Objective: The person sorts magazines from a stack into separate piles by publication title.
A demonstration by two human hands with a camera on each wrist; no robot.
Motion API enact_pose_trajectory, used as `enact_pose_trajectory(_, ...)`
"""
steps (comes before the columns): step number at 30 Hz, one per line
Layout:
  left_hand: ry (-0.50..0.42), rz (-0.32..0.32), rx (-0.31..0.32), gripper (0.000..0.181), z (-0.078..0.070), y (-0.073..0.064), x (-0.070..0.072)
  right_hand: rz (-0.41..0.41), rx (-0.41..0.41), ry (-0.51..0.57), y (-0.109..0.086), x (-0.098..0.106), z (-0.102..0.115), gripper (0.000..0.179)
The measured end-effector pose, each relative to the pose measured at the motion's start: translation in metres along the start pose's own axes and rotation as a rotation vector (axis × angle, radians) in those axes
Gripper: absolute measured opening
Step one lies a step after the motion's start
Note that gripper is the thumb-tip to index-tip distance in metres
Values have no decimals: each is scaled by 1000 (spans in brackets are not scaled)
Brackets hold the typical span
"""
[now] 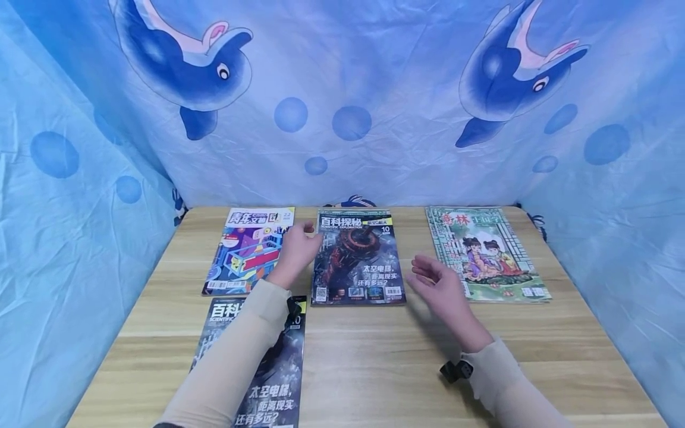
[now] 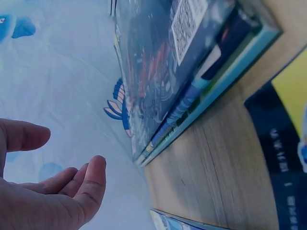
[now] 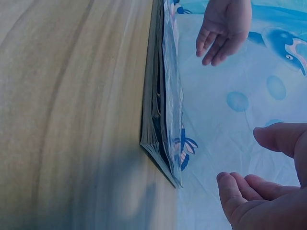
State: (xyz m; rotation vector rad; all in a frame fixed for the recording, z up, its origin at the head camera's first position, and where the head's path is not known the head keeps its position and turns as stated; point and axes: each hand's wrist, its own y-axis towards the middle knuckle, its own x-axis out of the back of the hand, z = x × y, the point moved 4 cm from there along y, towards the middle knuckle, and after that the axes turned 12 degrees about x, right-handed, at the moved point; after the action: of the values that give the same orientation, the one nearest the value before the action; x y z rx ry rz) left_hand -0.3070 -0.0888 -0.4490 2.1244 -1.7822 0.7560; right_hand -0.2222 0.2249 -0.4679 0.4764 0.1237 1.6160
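A dark-covered magazine (image 1: 355,258) lies on top of a small stack in the middle of the table. My left hand (image 1: 299,246) hovers beside its left edge, thumb and fingers parted with nothing between them. On the other side, my right hand (image 1: 441,288) is a short way from the stack's right edge, fingers loosely bent and holding nothing. In the left wrist view, the stack's spines (image 2: 187,108) show in layers beyond the left hand (image 2: 62,187). The right wrist view shows the stack's page edges (image 3: 156,96), with the right hand (image 3: 268,182) apart from them.
A colourful magazine (image 1: 235,264) lies at the left. Nearer, a second dark magazine (image 1: 278,386) is partly covered by the left forearm. Green-covered magazines (image 1: 495,258) are stacked at the right. Blue dolphin-printed cloth (image 1: 342,71) rises behind the wooden table (image 1: 364,362) and along its sides.
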Motion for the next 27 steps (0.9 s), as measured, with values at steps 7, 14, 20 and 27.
enact_pose_trajectory(7,16,14,8,54,4,23,-5,15,-30,-21,-1,-5,-6,53)
enact_pose_trajectory(14,15,34,51,24,4,47,-14,28,-95,-20,-3,-10,-10,54)
enact_pose_trajectory(20,18,35,88,27,4,57,-23,16,-128,-21,-5,-11,-17,56)
enact_pose_trajectory(27,44,53,130,26,7,65,-27,25,-136,-109,-4,-13,-21,56)
